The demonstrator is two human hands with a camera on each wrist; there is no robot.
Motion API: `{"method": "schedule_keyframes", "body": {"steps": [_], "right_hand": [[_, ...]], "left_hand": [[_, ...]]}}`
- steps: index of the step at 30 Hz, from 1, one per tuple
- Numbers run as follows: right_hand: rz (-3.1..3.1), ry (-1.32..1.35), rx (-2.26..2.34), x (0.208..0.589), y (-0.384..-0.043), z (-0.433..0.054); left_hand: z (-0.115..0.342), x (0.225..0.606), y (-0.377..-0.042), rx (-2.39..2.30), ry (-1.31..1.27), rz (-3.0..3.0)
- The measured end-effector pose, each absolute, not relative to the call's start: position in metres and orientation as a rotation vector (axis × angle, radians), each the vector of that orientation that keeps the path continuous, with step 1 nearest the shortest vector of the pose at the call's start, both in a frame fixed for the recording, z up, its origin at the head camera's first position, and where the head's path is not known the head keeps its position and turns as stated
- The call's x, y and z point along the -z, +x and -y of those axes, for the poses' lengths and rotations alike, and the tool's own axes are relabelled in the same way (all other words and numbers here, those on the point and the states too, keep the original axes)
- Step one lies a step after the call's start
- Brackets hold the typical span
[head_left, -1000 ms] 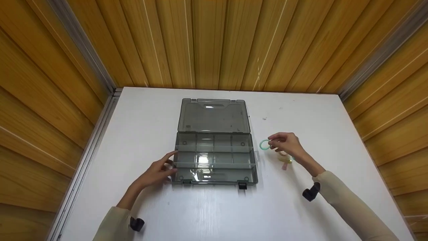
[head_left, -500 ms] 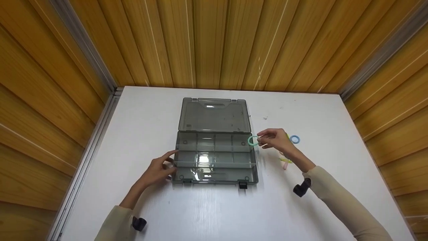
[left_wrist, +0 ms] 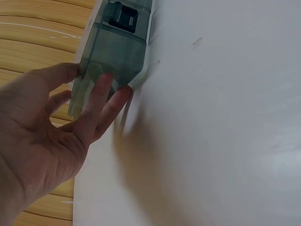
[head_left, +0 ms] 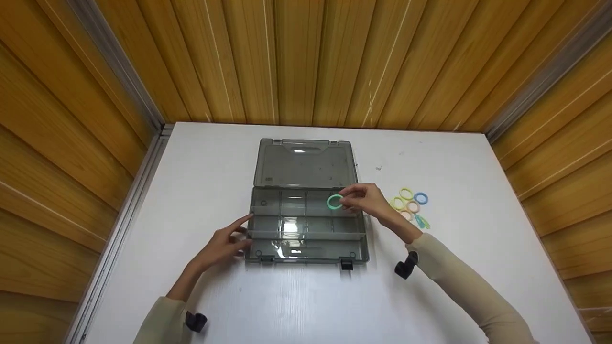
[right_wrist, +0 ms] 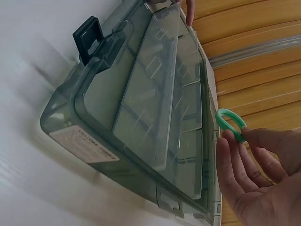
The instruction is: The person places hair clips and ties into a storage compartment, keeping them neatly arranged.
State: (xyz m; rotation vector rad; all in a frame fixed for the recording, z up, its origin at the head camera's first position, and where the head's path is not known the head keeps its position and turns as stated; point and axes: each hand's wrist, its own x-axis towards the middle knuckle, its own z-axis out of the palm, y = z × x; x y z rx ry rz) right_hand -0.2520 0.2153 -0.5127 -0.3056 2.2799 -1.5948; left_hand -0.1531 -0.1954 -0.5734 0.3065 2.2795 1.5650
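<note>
My right hand [head_left: 368, 199] pinches a green hair tie [head_left: 334, 202] between thumb and fingertips, above the back right compartments of a clear grey plastic divider box [head_left: 306, 262]. In the right wrist view the hair tie [right_wrist: 229, 123] is held upright, beside the box's long thin dividers [right_wrist: 155, 94]. The box lies with its lid [head_left: 306, 165] folded back. My left hand [head_left: 224, 246] rests against the box's left side. In the left wrist view its fingers [left_wrist: 96, 106] are fairly straight and touch the box's end wall [left_wrist: 117, 52].
Right of the box lie several yellow, pink and blue hair ties [head_left: 420, 198] and teal drop-shaped hair clips [head_left: 421, 221]. A black latch [head_left: 346, 264] sticks out at the box's front. Slatted wood-look walls [head_left: 296, 62] border the white table [head_left: 191, 157].
My right hand has carried the green hair tie left, from beside the box to over its back right compartments. The small pile on the right has come into view. My left hand stays at the box.
</note>
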Motion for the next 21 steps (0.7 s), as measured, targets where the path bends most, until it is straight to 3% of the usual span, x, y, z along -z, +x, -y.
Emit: {"method": "schedule_keyframes", "body": {"steps": [21], "right_hand": [[-2.165, -0.309, 1.708, 0.518, -0.276, -0.132]], "left_hand": [[0.197, 0.571, -0.154, -1.530, 0.284, -2.246]]}}
